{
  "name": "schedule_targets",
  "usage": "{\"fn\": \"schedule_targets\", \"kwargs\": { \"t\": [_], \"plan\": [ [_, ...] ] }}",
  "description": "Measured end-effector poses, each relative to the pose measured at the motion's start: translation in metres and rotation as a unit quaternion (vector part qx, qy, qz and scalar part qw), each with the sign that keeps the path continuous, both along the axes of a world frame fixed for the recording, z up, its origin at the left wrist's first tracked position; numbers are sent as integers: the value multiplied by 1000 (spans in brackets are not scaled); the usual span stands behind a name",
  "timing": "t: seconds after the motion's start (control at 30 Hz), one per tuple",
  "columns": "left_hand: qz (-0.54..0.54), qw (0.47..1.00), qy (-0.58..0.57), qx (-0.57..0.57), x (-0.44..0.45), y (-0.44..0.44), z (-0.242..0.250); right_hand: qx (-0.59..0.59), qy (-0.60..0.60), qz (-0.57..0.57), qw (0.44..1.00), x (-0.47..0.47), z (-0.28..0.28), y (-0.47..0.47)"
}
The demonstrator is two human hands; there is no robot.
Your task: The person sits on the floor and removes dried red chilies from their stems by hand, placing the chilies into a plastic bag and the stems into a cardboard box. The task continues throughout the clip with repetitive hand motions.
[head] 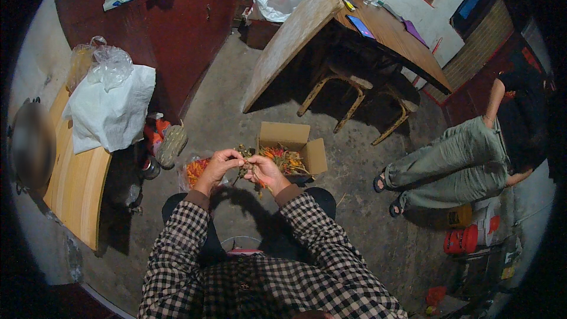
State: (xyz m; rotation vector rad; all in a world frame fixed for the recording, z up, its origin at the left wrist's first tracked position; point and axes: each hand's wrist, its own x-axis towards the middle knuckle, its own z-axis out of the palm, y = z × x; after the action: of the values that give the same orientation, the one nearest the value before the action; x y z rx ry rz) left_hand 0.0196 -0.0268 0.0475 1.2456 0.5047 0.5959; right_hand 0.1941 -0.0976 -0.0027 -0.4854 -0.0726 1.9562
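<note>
Between my two hands, above the floor, is a dried plant sprig (pixel 242 171) with greenish-brown leaves. My left hand (pixel 222 168) pinches it from the left with thumb and forefinger. My right hand (pixel 266 172) grips it from the right, and a small orange-red pepper shows below those fingers. Just beyond my right hand stands an open cardboard box (pixel 284 132) holding red and orange chili peppers (pixel 288 159) with stems. Beside my left hand, a clear plastic bag (pixel 182 176) contains more red and orange peppers (pixel 195 170), partly hidden by the hand.
A ridged squash (pixel 172 146) lies left, near a wooden bench (pixel 82 186) with a white sack (pixel 113 108). Ahead are a wooden table (pixel 385 31) and stools (pixel 334 84). At right stands a person (pixel 460 159) in green trousers, near a red bucket (pixel 460 240).
</note>
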Motion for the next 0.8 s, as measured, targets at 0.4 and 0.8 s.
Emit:
{"fn": "schedule_targets", "kwargs": {
  "t": [0.4, 0.8],
  "plan": [
    [1, 1000, -9, -12, 1, 2, -6, -1, -3, -20, 1000, -4, 8, -3],
    [-5, 1000, 8, 17, 0, 1, -1, 20, -34, 4, 999, -2, -5, -1]
  ]
}}
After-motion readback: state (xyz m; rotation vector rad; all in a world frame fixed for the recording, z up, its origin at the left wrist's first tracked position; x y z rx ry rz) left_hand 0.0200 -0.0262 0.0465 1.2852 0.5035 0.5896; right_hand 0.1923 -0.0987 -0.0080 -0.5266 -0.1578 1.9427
